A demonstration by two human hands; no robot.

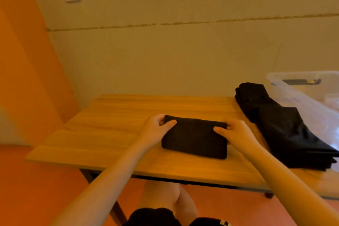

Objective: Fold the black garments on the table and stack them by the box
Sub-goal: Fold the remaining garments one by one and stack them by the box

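A black garment [194, 138] lies folded into a compact rectangle in the middle of the wooden table [113, 115]. My left hand [156, 130] grips its left end, thumb on top and fingers curled round the far corner. My right hand [236, 132] grips the right end the same way. To the right, a stack of black garments [286, 124] lies beside a clear plastic box [300, 93] at the table's right edge.
The table stands against a beige wall, with an orange wall to the left. Bare wood shows left of and behind the folded garment. My knees show under the table's front edge. The floor is orange-red.
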